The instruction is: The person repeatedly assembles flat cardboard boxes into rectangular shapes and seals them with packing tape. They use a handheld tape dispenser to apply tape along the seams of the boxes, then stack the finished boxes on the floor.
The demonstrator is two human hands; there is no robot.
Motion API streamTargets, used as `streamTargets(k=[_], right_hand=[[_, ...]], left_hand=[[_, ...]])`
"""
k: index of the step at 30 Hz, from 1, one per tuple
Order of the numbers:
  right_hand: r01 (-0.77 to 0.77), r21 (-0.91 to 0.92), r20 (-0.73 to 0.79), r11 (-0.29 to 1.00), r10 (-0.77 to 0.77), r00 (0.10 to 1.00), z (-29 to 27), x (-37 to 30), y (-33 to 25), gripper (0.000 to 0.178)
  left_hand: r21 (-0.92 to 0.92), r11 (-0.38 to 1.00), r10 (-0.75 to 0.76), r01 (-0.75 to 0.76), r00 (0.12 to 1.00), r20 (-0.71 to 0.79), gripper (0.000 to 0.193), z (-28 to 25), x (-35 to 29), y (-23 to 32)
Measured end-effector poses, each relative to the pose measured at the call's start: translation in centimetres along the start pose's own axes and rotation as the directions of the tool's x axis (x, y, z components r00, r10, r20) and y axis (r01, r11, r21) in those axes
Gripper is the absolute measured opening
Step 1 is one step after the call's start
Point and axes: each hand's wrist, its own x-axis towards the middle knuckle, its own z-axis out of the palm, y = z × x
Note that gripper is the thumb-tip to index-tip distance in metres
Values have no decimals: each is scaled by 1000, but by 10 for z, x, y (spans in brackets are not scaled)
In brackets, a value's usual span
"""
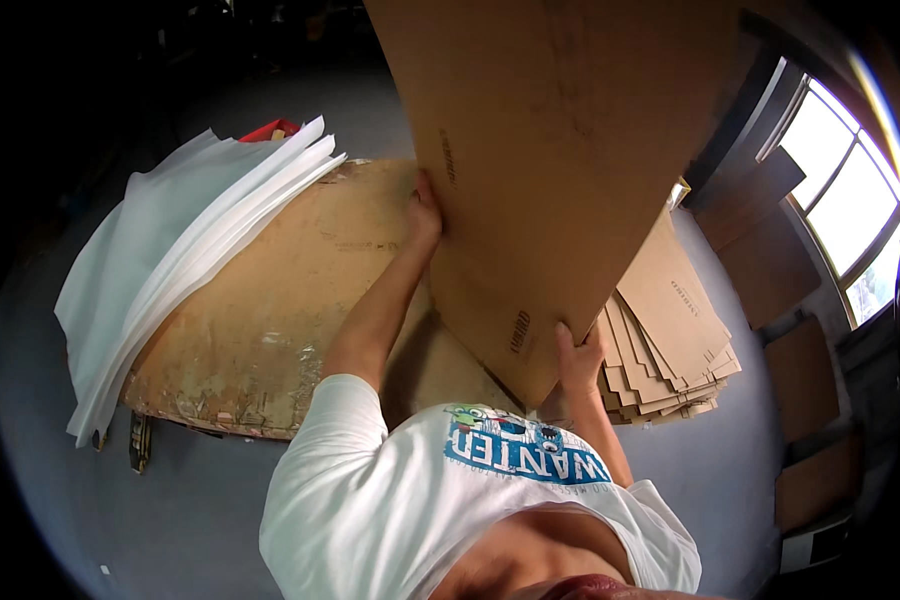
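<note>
A large flattened cardboard carton (560, 170) stands tilted upright in front of me, its lower corner close to my shirt. My left hand (425, 212) is closed on its left edge. Lower down, my right hand (580, 358) grips the right edge, thumb lying on the near face and the other fingers mostly hidden behind. Beneath and to the left spreads a worn table (260, 300) with a scuffed brown top. Where the carton's lower edge meets the table, I cannot tell whether they touch.
White foam sheets (185, 230) lie stacked along the table's left side, with something red (270, 130) behind them. Right of the carton is a pile of flat cardboard cartons (675, 300). Brown boards (810, 380) lean near the wall below a bright window (840, 170).
</note>
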Motion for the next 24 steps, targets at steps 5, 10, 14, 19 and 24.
streamTargets(k=[5, 10, 14, 19, 24], right_hand=[[-35, -68, 165, 997, 46, 985, -43, 68, -134, 67], [-20, -168, 439, 986, 93, 894, -78, 99, -171, 74], [-173, -320, 541, 931, 330, 774, -87, 105, -151, 72], [-253, -469, 516, 846, 495, 698, -88, 71, -114, 74], [-246, -440, 605, 864, 487, 630, -20, 95, -111, 73]], left_hand=[[-361, 841, -353, 404, 914, 201, 84, 52, 17, 30], [-420, 591, -638, 689, 718, 279, 87, 95, -32, -3], [-410, 373, -758, 832, 528, 383, 83, 93, -113, -45], [-350, 40, -775, 936, 250, 580, 79, 87, -205, -138], [-80, 468, -816, 880, 465, 344, 64, 28, -195, -282]])
